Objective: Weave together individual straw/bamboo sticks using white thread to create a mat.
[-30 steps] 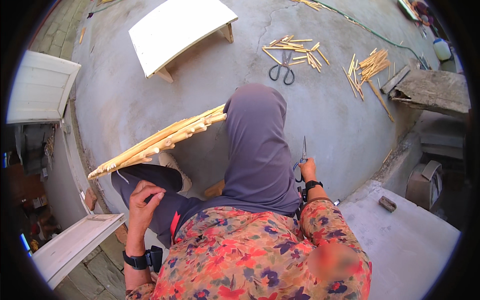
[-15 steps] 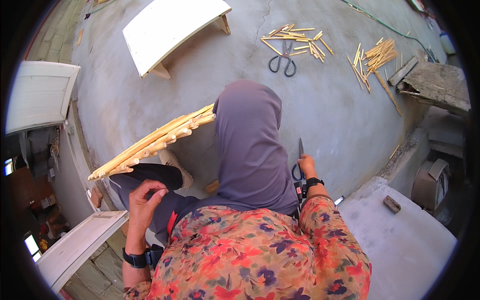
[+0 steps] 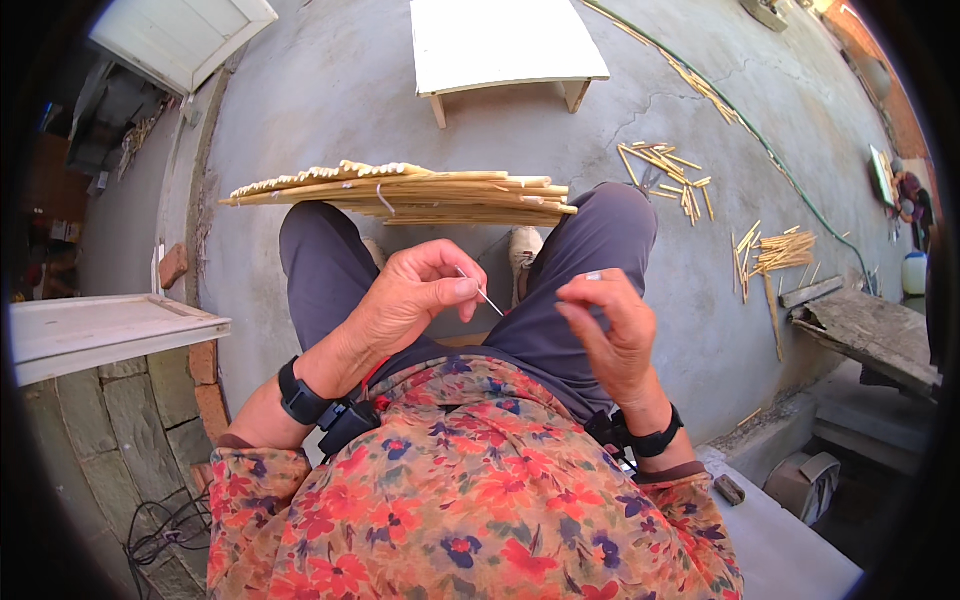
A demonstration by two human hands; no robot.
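My left hand [image 3: 420, 290] is closed in a pinch around a thin metal needle [image 3: 489, 301], which slants down to the right in front of my lap. Facing it, my right hand [image 3: 612, 322] has its thumb and forefinger curled close together; whatever they hold, if anything, is too small to make out. A light band or patch shows on one right finger. Across my knees, beyond both hands, rests a row of pale yellow stalks [image 3: 450, 190], laid side by side, with a white thread loop [image 3: 386, 200] on it.
Short cut stalks [image 3: 668, 170] lie on the concrete beside dark scissors [image 3: 650, 180], partly hidden by them. A second stalk pile [image 3: 785, 250] lies farther right. A white low table [image 3: 505, 50] stands ahead, and a green hose [image 3: 770, 150] crosses the floor. Old boards [image 3: 865, 335] sit at right.
My right hand has let go of the scissors on the right and come up before my lap. My left hand has moved inward, the needle now visible. The view has turned right.
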